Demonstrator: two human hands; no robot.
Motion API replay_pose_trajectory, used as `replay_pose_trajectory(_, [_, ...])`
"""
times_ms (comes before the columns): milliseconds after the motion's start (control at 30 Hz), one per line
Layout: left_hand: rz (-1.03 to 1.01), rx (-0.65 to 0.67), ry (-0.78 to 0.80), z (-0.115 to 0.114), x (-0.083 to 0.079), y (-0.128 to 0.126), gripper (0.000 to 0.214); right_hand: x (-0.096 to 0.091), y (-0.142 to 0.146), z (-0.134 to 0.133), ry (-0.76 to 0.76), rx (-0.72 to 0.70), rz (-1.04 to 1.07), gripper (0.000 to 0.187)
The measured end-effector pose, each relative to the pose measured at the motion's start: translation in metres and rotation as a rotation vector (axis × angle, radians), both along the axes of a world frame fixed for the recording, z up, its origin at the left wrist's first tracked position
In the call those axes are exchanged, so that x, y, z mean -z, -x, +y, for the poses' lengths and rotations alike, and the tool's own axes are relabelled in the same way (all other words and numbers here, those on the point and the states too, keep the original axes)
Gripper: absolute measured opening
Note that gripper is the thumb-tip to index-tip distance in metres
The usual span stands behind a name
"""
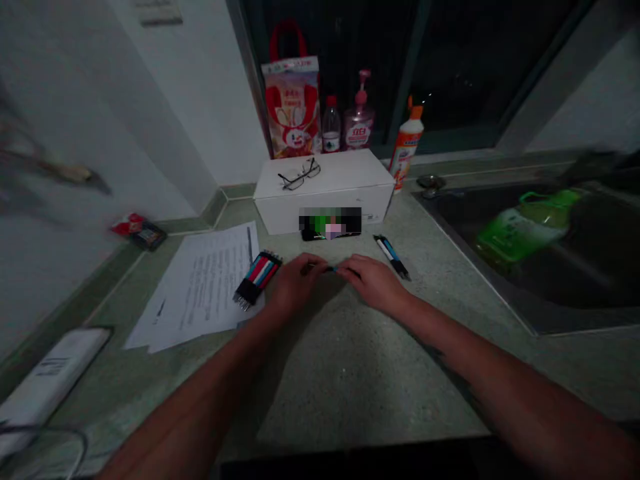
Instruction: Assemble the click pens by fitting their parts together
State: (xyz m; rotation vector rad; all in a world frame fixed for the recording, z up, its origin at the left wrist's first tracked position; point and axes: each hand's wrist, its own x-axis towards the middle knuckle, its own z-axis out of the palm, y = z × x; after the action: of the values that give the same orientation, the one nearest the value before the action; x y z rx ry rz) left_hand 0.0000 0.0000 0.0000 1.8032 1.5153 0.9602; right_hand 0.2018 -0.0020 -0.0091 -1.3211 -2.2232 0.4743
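Observation:
Both hands meet over the middle of the counter, holding a thin dark-and-blue pen [331,269] level between them. My left hand [296,281] pinches its left end, and my right hand [373,279] pinches the right end. Most of the pen is hidden by the fingers. Left of my left hand, a row of pens [259,275] with red, white and blue barrels lies side by side, partly on printed papers. Past my right hand lie a couple of loose pens [391,256], one white and one blue.
Behind the hands, a phone [330,231] leans on a white box [325,210] with eyeglasses [300,175] on top. Printed sheets [210,287] lie left. A sink [520,313] holding a green jug [530,227] is right. A white device [60,370] and cable sit front left.

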Motion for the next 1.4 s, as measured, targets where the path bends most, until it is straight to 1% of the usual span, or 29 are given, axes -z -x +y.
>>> replay_pose_trajectory(67, [-0.025, 0.034, 0.003, -0.001, 0.001, 0.0, 0.008, 0.0, -0.003, 0.0, -0.043, 0.007, 0.027, 0.011])
replay_pose_trajectory(133, [-0.039, 0.056, 0.017, -0.002, 0.002, 0.0, 0.009, 0.0, -0.004, -0.001, -0.075, 0.015, 0.04, 0.008])
replay_pose_trajectory(200, [-0.044, 0.07, 0.049, -0.002, 0.002, 0.0, 0.016, 0.001, -0.005, -0.001, -0.097, 0.023, 0.036, 0.008])
replay_pose_trajectory(267, [-0.04, 0.064, 0.068, -0.002, 0.002, 0.0, 0.021, 0.001, -0.004, -0.001, -0.095, 0.031, 0.032, 0.008])
replay_pose_trajectory(333, [-0.05, 0.059, 0.054, -0.002, 0.002, 0.0, 0.015, 0.002, -0.003, -0.001, -0.083, 0.035, 0.036, 0.008])
replay_pose_trajectory(433, [-0.067, 0.102, 0.021, -0.003, 0.002, -0.002, 0.021, 0.003, -0.003, -0.001, -0.082, 0.025, 0.034, 0.009])
replay_pose_trajectory(533, [-0.006, 0.118, 0.043, -0.003, 0.0, -0.001, 0.011, 0.002, -0.004, 0.0, -0.112, 0.014, 0.016, 0.008])
replay_pose_trajectory(600, [0.05, 0.086, 0.062, -0.003, -0.001, 0.0, 0.02, 0.0, -0.006, 0.0, -0.147, 0.014, -0.001, 0.007])
replay_pose_trajectory(667, [0.058, 0.08, 0.054, -0.003, 0.0, 0.0, 0.019, -0.002, -0.007, 0.001, -0.183, 0.016, -0.018, 0.008])
replay_pose_trajectory(700, [0.044, 0.098, 0.042, -0.003, 0.001, 0.0, 0.017, -0.003, -0.008, 0.001, -0.198, 0.014, -0.026, 0.009])
replay_pose_trajectory(767, [0.019, 0.16, 0.021, -0.004, 0.004, 0.0, 0.018, -0.003, -0.008, 0.0, -0.213, -0.001, -0.045, 0.011])
replay_pose_trajectory(833, [0.045, 0.201, 0.002, -0.004, 0.006, -0.001, 0.018, -0.003, -0.007, 0.001, -0.22, -0.015, -0.062, 0.012])
replay_pose_trajectory(867, [0.078, 0.2, -0.006, -0.004, 0.006, -0.001, 0.016, -0.003, -0.007, 0.001, -0.226, -0.016, -0.07, 0.013])
replay_pose_trajectory(900, [0.115, 0.184, -0.012, -0.004, 0.006, 0.0, 0.016, -0.002, -0.008, 0.002, -0.233, -0.008, -0.08, 0.014])
replay_pose_trajectory(1000, [0.191, 0.073, -0.01, -0.002, 0.004, 0.001, 0.013, -0.002, -0.012, 0.005, -0.269, 0.067, -0.132, 0.019])
replay_pose_trajectory(1067, [0.211, -0.001, -0.012, -0.001, 0.002, 0.003, 0.01, -0.002, -0.016, 0.007, -0.294, 0.122, -0.18, 0.023])
replay_pose_trajectory(1133, [0.215, -0.056, -0.025, 0.0, 0.001, 0.004, 0.008, -0.003, -0.019, 0.008, -0.312, 0.134, -0.223, 0.025])
replay_pose_trajectory(1200, [0.205, -0.093, -0.033, 0.002, 0.002, 0.005, 0.007, -0.004, -0.02, 0.008, -0.327, 0.091, -0.273, 0.024])
replay_pose_trajectory(1267, [0.195, -0.111, -0.035, 0.003, 0.003, 0.006, 0.006, -0.005, -0.018, 0.007, -0.35, 0.014, -0.338, 0.023])
replay_pose_trajectory(1333, [0.187, -0.116, -0.039, 0.003, 0.003, 0.006, 0.005, -0.006, -0.015, 0.007, -0.383, -0.048, -0.397, 0.024])
replay_pose_trajectory(1400, [0.184, -0.108, -0.042, 0.003, 0.004, 0.005, 0.006, -0.006, -0.014, 0.006, -0.404, -0.07, -0.422, 0.027])
